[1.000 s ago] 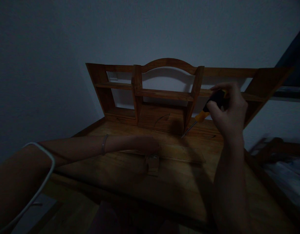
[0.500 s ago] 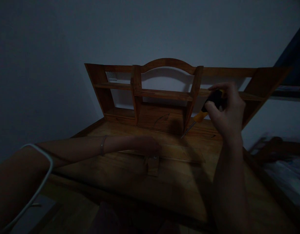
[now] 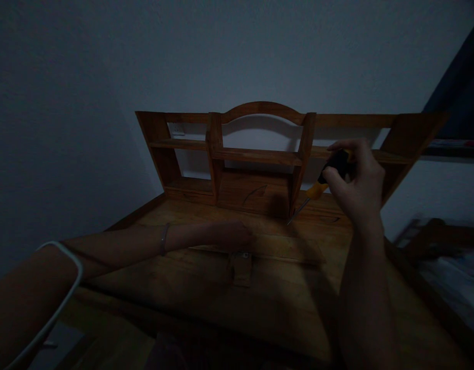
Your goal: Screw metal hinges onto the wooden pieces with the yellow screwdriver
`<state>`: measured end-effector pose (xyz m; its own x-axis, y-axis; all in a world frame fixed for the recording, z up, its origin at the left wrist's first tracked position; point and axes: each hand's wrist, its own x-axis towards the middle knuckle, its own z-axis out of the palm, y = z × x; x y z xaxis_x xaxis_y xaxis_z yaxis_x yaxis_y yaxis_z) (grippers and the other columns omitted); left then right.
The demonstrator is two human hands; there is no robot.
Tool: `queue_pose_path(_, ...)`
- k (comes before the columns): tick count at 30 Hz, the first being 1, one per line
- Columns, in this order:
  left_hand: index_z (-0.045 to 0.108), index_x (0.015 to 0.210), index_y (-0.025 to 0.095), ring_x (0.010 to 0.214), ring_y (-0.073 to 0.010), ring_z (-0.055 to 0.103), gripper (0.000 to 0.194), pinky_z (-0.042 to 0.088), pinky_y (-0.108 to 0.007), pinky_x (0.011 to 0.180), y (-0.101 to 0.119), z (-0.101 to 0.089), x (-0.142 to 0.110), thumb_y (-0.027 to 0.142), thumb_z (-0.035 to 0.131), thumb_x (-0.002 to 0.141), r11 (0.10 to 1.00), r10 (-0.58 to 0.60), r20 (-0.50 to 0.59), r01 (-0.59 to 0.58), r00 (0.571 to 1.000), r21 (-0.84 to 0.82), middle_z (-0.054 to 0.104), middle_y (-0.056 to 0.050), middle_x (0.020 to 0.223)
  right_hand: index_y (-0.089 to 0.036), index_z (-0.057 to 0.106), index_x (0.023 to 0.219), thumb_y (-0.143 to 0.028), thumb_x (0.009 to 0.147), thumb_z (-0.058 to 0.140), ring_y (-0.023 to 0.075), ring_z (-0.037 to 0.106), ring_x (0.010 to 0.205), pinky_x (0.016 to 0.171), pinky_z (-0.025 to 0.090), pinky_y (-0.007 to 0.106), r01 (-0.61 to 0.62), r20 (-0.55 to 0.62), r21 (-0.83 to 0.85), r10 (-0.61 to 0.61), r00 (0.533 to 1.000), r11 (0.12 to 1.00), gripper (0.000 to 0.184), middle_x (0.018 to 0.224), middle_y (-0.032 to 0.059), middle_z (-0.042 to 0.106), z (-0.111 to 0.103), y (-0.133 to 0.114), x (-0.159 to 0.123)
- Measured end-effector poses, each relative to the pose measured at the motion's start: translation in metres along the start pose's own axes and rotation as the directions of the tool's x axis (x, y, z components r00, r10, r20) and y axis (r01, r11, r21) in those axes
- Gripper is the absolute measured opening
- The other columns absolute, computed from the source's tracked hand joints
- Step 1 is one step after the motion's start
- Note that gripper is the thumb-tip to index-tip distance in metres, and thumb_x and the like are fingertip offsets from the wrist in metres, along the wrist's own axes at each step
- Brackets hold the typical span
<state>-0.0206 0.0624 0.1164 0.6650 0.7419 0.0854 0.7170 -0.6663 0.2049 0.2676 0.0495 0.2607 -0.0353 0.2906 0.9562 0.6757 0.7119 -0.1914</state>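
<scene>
My right hand [image 3: 358, 177] is raised over the right side of the desk, its fingers wrapped round a screwdriver [image 3: 317, 187] with a black and yellow handle. The metal shaft slants down to the left, its tip above the desktop. My left hand [image 3: 237, 235] is low over a flat wooden board [image 3: 287, 249] lying on the desk. Its fingers look curled, but shadow hides the fingertips and whatever they grip. Just below that hand a small brown block-like piece [image 3: 242, 272] sits against the board's near edge, with a small pale spot on its top.
A wooden desk [image 3: 206, 303] spreads under both hands. At its back stands a wooden shelf unit [image 3: 260, 154] with an arched top, against a wall. A wall socket [image 3: 178, 129] shows through the left opening. Whitish fabric or plastic [image 3: 453, 280] lies at far right. The light is dim.
The whole view has shifted slightly, with the shelf and desk sitting a little lower in the picture. Both hands keep nearly the same pose, and the screwdriver is still in my right hand.
</scene>
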Motion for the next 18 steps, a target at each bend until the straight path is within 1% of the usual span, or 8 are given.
queue_pose_path(1,0.068,0.091,0.025,0.089,-0.0196,0.063,0.005,0.043,-0.028,0.083,0.000,-0.002,0.000,0.027,0.066,0.086,0.995,0.089,0.097,-0.092,0.991,0.029,0.071,-0.002,0.089,-0.019,0.060,0.106,-0.012,0.073,0.060,0.0144,0.054,0.076,0.070,0.041,0.027,0.001,0.001,-0.001,-0.001,1.000,1.000,0.034,0.095,0.0015,0.062,0.000,0.000,0.000)
queue_pose_path(3,0.068,0.099,0.026,0.091,-0.0197,0.063,0.015,0.043,-0.028,0.083,-0.001,-0.004,0.001,0.021,0.062,0.087,0.965,0.220,0.240,-0.247,0.945,0.091,0.072,-0.003,0.098,-0.018,0.061,0.106,-0.011,0.073,0.060,0.0142,0.054,0.076,0.069,0.041,0.027,0.007,0.003,0.000,-0.007,1.000,1.000,0.034,0.095,0.0018,0.062,0.000,0.001,0.000)
queue_pose_path(6,0.067,0.104,0.025,0.093,-0.0204,0.064,0.021,0.043,-0.028,0.082,-0.003,-0.002,0.002,0.017,0.060,0.086,0.938,0.258,0.270,-0.308,0.928,0.160,0.073,-0.004,0.102,-0.019,0.061,0.106,-0.011,0.073,0.060,0.0142,0.054,0.075,0.068,0.041,0.027,0.011,0.000,0.003,-0.011,1.000,1.000,0.034,0.094,0.0012,0.062,-0.001,0.001,0.001)
queue_pose_path(10,0.067,0.103,0.022,0.086,-0.0191,0.065,0.019,0.042,-0.029,0.078,-0.007,0.003,0.004,0.017,0.056,0.088,0.903,0.292,0.228,-0.346,0.929,0.255,0.073,-0.006,0.098,-0.020,0.060,0.105,-0.011,0.072,0.060,0.0139,0.053,0.074,0.067,0.040,0.027,0.000,-0.001,0.016,0.000,1.000,1.000,0.034,0.092,-0.0001,0.060,-0.001,0.002,0.001)
queue_pose_path(13,0.067,0.100,0.021,0.083,-0.0179,0.064,0.017,0.042,-0.028,0.075,-0.011,0.001,0.006,0.018,0.055,0.089,0.916,0.273,0.184,-0.314,0.944,0.249,0.073,-0.005,0.097,-0.021,0.060,0.104,-0.010,0.072,0.059,0.0141,0.052,0.076,0.067,0.040,0.027,-0.001,-0.016,0.027,0.001,1.000,1.000,0.034,0.091,-0.0006,0.059,-0.002,0.002,0.001)
queue_pose_path(15,0.067,0.098,0.021,0.080,-0.0164,0.062,0.015,0.042,-0.026,0.073,-0.016,-0.003,0.009,0.020,0.055,0.090,0.949,0.222,0.163,-0.251,0.961,0.192,0.072,-0.004,0.096,-0.022,0.060,0.104,-0.010,0.072,0.058,0.0140,0.052,0.075,0.067,0.040,0.027,0.000,-0.020,0.037,0.000,1.000,0.999,0.034,0.091,-0.0010,0.059,-0.003,0.002,0.001)
queue_pose_path(16,0.067,0.096,0.020,0.078,-0.0152,0.061,0.013,0.042,-0.025,0.073,-0.020,-0.005,0.011,0.021,0.056,0.090,0.973,0.173,0.132,-0.190,0.976,0.133,0.072,-0.004,0.094,-0.022,0.060,0.104,-0.010,0.072,0.057,0.0140,0.052,0.075,0.067,0.039,0.027,0.002,-0.018,0.040,-0.001,1.000,0.999,0.034,0.092,-0.0010,0.059,-0.003,0.001,0.001)
queue_pose_path(18,0.068,0.090,0.018,0.074,-0.0129,0.058,0.010,0.042,-0.023,0.073,-0.031,-0.007,0.015,0.022,0.058,0.090,0.999,0.026,0.005,-0.026,1.000,-0.021,0.072,-0.002,0.087,-0.022,0.061,0.104,-0.010,0.072,0.057,0.0140,0.052,0.074,0.066,0.039,0.027,0.002,-0.022,0.041,-0.001,1.000,0.999,0.034,0.092,-0.0005,0.059,-0.004,0.001,0.001)
